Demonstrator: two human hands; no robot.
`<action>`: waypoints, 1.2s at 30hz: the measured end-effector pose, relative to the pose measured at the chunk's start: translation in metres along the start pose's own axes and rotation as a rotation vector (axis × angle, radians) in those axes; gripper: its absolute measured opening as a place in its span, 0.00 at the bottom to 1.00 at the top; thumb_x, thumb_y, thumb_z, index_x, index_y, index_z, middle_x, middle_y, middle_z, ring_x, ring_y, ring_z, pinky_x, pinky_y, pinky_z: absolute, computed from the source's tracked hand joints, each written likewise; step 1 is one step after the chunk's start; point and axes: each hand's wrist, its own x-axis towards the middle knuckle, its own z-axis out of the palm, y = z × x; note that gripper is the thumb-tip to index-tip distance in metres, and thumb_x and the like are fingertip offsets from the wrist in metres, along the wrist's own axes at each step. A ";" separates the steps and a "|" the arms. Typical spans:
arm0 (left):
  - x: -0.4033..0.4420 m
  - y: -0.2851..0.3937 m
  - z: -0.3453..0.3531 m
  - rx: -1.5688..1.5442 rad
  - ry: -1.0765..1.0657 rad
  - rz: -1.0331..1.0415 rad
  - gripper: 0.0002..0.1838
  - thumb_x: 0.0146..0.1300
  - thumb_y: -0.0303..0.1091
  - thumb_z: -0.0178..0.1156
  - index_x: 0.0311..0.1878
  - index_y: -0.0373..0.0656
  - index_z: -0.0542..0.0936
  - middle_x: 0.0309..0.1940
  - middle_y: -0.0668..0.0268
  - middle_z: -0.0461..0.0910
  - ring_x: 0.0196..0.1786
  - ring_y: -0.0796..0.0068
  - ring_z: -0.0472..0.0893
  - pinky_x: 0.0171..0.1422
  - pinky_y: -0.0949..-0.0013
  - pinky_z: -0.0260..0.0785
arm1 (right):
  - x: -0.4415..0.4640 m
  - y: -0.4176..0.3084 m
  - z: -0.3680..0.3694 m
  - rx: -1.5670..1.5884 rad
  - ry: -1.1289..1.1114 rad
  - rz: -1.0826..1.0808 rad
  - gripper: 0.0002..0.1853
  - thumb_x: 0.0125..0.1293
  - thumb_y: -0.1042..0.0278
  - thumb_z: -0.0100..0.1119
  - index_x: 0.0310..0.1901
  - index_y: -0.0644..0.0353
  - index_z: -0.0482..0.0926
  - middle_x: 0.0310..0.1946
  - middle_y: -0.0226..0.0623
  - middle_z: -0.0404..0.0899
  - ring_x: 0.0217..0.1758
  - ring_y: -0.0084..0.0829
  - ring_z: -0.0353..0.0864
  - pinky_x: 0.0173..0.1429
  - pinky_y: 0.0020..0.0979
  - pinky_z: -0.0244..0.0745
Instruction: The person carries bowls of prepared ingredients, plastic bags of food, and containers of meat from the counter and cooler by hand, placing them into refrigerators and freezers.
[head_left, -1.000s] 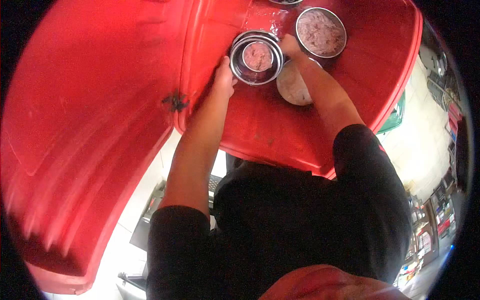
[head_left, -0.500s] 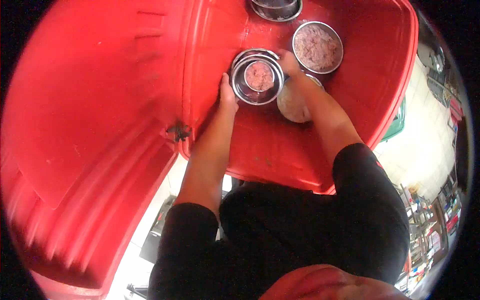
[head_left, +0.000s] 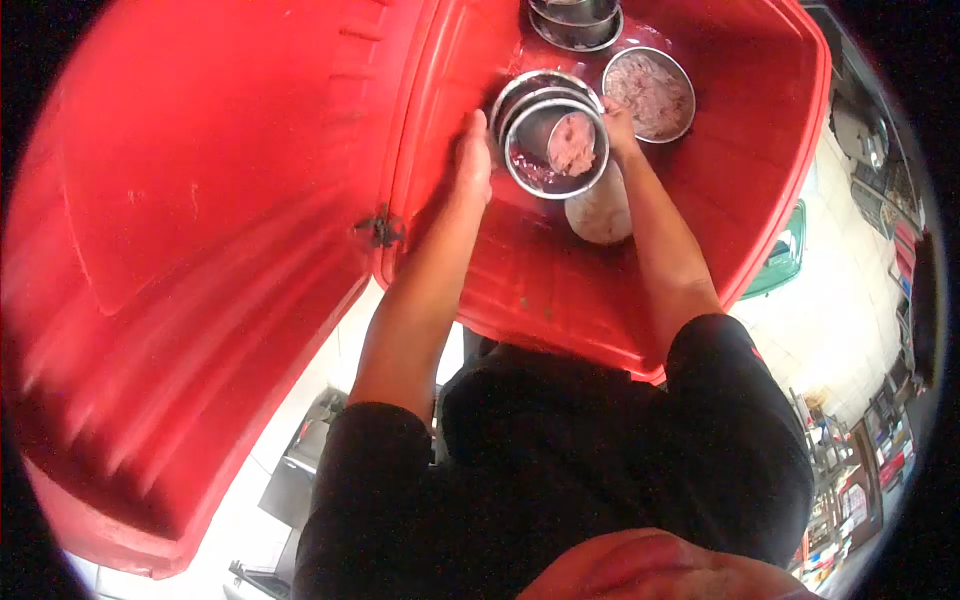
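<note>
My right hand (head_left: 620,125) grips the right rim of a nested stack of round metal bowls (head_left: 525,178), which tilts to the right. Inside the top bowl sits a smaller round dish holding pink minced meat (head_left: 573,147). On the stack's left side, my left hand (head_left: 474,165) is open with its fingers stretched upward, a small gap from the rims. Below the stack and partly behind my right forearm is a round container with a pale surface (head_left: 597,212). A round metal pan of pale pink shredded meat (head_left: 650,92) lies just beyond my right hand.
All these stand inside a large red chest (head_left: 540,300), its red lid (head_left: 230,150) swung open on the left. More stacked metal pans (head_left: 578,30) are at the far end. A green bin (head_left: 783,258) stands on the pale floor (head_left: 800,340) to the right, near cluttered shelves.
The bowl stack has shifted right and now tilts more, with the small dish leaning inside it. My left hand has come away from its side. The view has shifted slightly.
</note>
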 end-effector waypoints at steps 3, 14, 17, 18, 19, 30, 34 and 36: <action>0.003 0.024 0.002 0.012 -0.035 0.009 0.38 0.64 0.63 0.49 0.68 0.44 0.66 0.66 0.58 0.66 0.65 0.63 0.66 0.67 0.52 0.55 | 0.017 -0.014 0.005 0.169 0.013 -0.007 0.03 0.56 0.73 0.62 0.27 0.58 0.79 0.21 0.24 0.77 0.22 0.17 0.72 0.25 0.24 0.67; -0.056 0.087 0.014 -0.143 0.042 0.272 0.26 0.68 0.55 0.50 0.56 0.43 0.76 0.53 0.63 0.78 0.55 0.69 0.74 0.63 0.62 0.62 | 0.026 -0.099 0.013 -0.035 0.064 -0.015 0.09 0.58 0.70 0.63 0.39 0.65 0.83 0.31 0.34 0.83 0.32 0.23 0.77 0.38 0.28 0.74; -0.064 0.131 -0.021 -0.159 -0.053 0.295 0.27 0.70 0.55 0.46 0.57 0.42 0.75 0.56 0.63 0.75 0.58 0.69 0.72 0.66 0.63 0.60 | 0.024 -0.157 0.050 0.025 0.006 -0.034 0.14 0.61 0.70 0.61 0.47 0.66 0.81 0.40 0.35 0.83 0.40 0.25 0.79 0.46 0.27 0.74; -0.068 0.140 -0.022 -0.163 -0.038 0.330 0.26 0.70 0.54 0.46 0.57 0.42 0.76 0.56 0.63 0.75 0.58 0.69 0.72 0.66 0.63 0.60 | 0.016 -0.178 0.052 0.031 -0.031 -0.066 0.15 0.63 0.70 0.59 0.50 0.66 0.80 0.43 0.36 0.82 0.43 0.25 0.79 0.49 0.27 0.74; -0.078 0.151 -0.021 -0.158 -0.099 0.311 0.26 0.70 0.53 0.46 0.58 0.42 0.75 0.57 0.62 0.75 0.58 0.68 0.72 0.66 0.63 0.60 | -0.004 -0.220 0.055 -0.137 0.023 -0.017 0.14 0.66 0.69 0.56 0.51 0.66 0.79 0.47 0.37 0.81 0.46 0.26 0.78 0.51 0.27 0.73; -0.262 0.157 -0.086 -0.163 -0.122 0.246 0.25 0.67 0.50 0.54 0.55 0.38 0.78 0.43 0.60 0.82 0.43 0.74 0.79 0.46 0.66 0.72 | -0.159 -0.302 0.045 0.364 -0.206 0.126 0.18 0.69 0.69 0.40 0.56 0.67 0.73 0.51 0.42 0.78 0.49 0.33 0.80 0.54 0.33 0.77; -0.279 0.129 -0.136 -0.268 -0.142 0.211 0.29 0.67 0.52 0.53 0.58 0.34 0.72 0.42 0.61 0.78 0.36 0.76 0.75 0.36 0.69 0.67 | -0.199 -0.317 0.107 0.364 -0.308 0.119 0.18 0.69 0.69 0.40 0.55 0.68 0.73 0.51 0.42 0.78 0.48 0.33 0.81 0.53 0.34 0.77; -0.324 0.122 -0.180 -0.242 -0.085 0.158 0.27 0.67 0.54 0.52 0.54 0.36 0.73 0.38 0.63 0.77 0.32 0.76 0.73 0.32 0.70 0.64 | -0.232 -0.319 0.149 0.374 -0.331 0.126 0.19 0.69 0.69 0.40 0.55 0.68 0.73 0.50 0.42 0.78 0.48 0.33 0.81 0.53 0.34 0.77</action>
